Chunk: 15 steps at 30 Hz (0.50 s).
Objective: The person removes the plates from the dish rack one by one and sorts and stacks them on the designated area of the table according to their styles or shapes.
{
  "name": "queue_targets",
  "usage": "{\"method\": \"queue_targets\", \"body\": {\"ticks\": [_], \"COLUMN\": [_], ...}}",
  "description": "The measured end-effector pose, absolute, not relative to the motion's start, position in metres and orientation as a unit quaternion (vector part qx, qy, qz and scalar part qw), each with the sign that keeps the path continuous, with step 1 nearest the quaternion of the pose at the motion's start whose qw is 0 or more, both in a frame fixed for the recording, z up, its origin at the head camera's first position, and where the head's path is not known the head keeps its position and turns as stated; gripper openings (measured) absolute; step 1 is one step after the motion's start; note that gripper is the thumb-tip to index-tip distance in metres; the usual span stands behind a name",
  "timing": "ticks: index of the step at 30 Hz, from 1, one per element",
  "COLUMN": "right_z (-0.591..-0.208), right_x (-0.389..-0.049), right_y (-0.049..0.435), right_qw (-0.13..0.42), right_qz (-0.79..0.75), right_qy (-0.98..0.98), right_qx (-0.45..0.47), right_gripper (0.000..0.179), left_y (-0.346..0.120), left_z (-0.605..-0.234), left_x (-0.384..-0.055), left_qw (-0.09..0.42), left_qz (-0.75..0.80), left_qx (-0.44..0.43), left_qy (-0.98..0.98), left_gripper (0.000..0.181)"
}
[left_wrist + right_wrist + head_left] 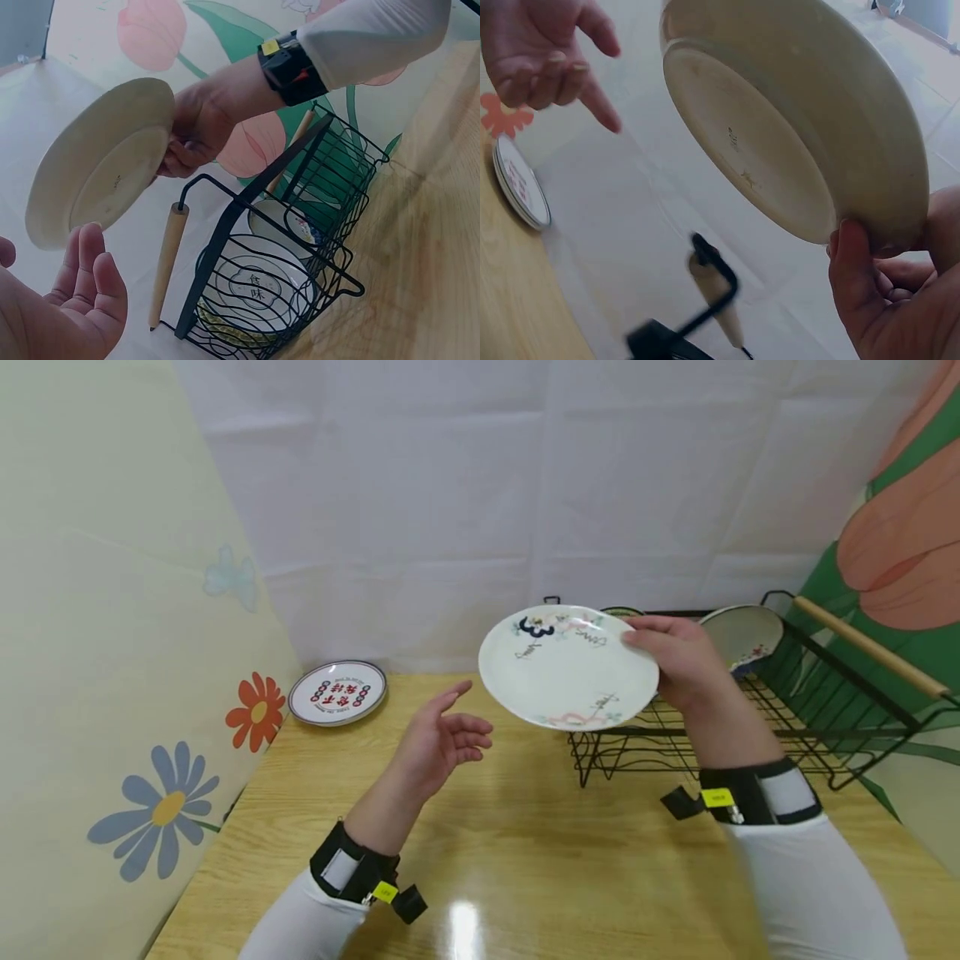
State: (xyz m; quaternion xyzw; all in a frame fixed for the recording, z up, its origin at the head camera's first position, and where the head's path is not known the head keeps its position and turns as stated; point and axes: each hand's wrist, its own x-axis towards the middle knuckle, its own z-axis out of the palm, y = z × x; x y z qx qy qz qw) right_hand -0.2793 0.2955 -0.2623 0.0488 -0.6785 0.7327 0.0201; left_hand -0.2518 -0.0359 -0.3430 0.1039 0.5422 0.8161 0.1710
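A white plate (566, 672) with floral drawings and writing is held in the air above the front left of a black wire dish rack (645, 743). My right hand (678, 660) pinches its right rim, thumb on top; the fingers beneath show in the right wrist view, against the plate's underside (780, 135). To the left of the plate, my left hand (446, 747) is raised palm inward with relaxed fingers. It holds nothing, and in the head view a gap separates it from the plate.
Another plate (337, 693) with red characters lies at the table's back left corner. Inside the rack stand a bowl (742, 635) and a dish with black characters (255, 285). The rack has wooden handles (870, 647). A white cloth (420, 510) hangs behind the table (525, 877).
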Motion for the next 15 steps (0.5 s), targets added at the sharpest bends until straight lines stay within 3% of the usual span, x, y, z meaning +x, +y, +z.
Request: {"method": "queue_targets", "body": {"ticks": [15], "right_z": [-0.293], "right_x": [-0.249], "right_y": [0.254], "right_qw": [0.015], "right_qz": [0.754], "right_qy": [-0.656], "right_qx": [0.038], "right_gripper": [0.018], "left_y": [-0.043], "left_z": [-0.335], "left_x": [-0.240], "left_qw": [0.137], "left_qz": [0.805], "left_qx": [0.125], "left_qy": [0.563], "left_gripper": [0.049]}}
